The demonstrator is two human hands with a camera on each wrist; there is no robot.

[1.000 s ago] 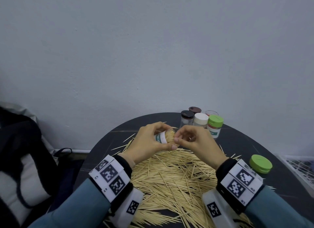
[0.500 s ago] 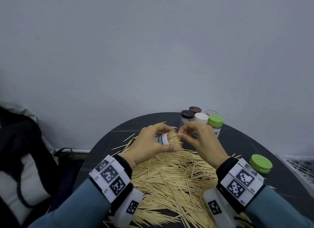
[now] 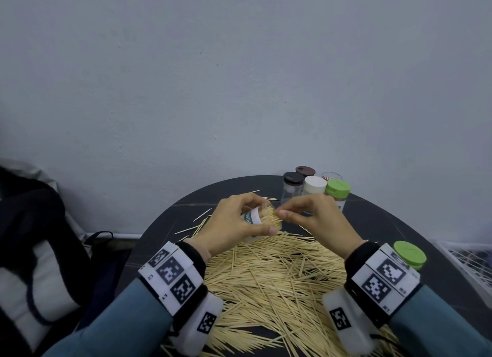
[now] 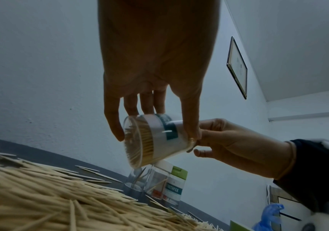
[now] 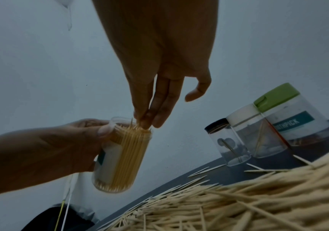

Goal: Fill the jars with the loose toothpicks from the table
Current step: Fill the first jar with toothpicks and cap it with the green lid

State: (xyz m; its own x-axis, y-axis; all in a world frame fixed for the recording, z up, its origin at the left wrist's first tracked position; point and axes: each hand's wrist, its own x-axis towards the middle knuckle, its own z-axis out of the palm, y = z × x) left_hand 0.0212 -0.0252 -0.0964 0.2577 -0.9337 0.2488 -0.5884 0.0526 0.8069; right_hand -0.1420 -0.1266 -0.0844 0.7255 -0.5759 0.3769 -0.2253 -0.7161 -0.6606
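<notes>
Left hand: my left hand (image 3: 234, 221) is curled round the clear plastic jar with the white and teal label (image 5: 120, 156), thumb on one side and fingers on the other, holding it off the round dark table (image 3: 399, 223), mouth tilted toward my other hand.
Right hand: my right hand (image 3: 316, 218) has its fingertips (image 5: 150, 120) pinched together at the jar's mouth, on the tips of the toothpicks there; whether I grip a few or only press them down, I cannot tell.
Jar: it looks nearly packed, the pale wooden sticks standing parallel up to the rim.
Loose toothpicks: the big heap of loose wooden toothpicks (image 3: 279, 271) lies on the table below and between my wrists, so most of the job is left.
Other jars: a cluster of capped jars (image 3: 314, 189) stands at the far edge; a loose green lid (image 3: 408, 254) lies just beside my right wrist.
Doing it well: I judge I should keep the jar tilted, slide sticks in parallel with the rest, and ease them down, not force them.
Risk: a crossed stick could jam the mouth.
</notes>
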